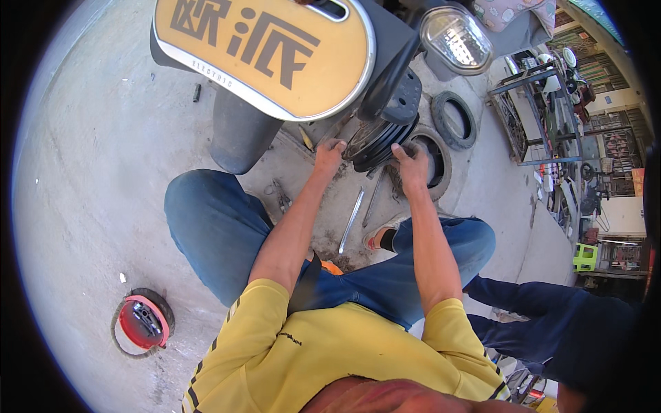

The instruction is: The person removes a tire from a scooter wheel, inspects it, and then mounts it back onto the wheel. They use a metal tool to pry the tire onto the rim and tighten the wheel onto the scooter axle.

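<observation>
We are looking down on a grey concrete floor [89, 199], with a blue metal rack [527, 162] and a bright green stool [585, 257] along the right side. A scooter's yellow oval panel [330, 76] and clear headlight [456, 41] loom over the work from the top. Under them, a dark perforated part [403, 100] overhangs the black wheel [375, 157] and hides its upper portion from us. The wheel sits between the two hands. The left hand [329, 158] has its fingers drawn together at the wheel's left edge; the right hand [412, 165] has its thumb at the right edge, the other fingers bent. We cannot tell how firmly either one grips.

Just beyond the right hand, a tire [444, 168] lies flat, partly covered by it, and a second tire [454, 120] lies farther back. Nearer to us, a bright metal bar [352, 220] and a thinner dark rod [374, 199] rest on the floor between the person's knees. A red bowl [153, 339] with dark items in it stands well apart at lower left. At lower right, another person in dark clothes [530, 320] is close by.
</observation>
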A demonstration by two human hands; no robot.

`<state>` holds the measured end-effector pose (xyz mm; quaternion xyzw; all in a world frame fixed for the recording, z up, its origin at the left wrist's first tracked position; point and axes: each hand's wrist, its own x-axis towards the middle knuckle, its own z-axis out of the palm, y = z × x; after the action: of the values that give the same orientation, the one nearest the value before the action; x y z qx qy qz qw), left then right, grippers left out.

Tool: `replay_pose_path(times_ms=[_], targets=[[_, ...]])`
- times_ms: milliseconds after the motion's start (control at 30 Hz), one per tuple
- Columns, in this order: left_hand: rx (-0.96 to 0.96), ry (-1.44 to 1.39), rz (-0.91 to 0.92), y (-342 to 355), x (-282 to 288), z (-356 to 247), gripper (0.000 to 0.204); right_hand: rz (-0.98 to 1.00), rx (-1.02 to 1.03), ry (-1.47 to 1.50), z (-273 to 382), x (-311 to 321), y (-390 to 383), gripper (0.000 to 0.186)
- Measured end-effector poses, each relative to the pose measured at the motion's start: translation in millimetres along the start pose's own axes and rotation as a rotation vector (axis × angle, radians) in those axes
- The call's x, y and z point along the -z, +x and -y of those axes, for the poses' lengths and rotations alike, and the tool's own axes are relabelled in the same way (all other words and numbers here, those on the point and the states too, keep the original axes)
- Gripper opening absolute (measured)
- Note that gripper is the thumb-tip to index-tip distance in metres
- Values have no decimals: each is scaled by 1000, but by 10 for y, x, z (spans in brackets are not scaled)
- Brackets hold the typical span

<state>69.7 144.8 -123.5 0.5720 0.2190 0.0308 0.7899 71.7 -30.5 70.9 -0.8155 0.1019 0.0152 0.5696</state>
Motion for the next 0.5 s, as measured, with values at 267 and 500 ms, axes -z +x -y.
replay_pose_path(times_ms=[267, 500], targets=[[-285, -32, 231, -394, -145, -757, 22, 66, -59, -19, -272, -118, -135, 19], [-358, 244, 245, -354, -151, -813, 19, 45, -56, 64, -216, -152, -124, 16]])
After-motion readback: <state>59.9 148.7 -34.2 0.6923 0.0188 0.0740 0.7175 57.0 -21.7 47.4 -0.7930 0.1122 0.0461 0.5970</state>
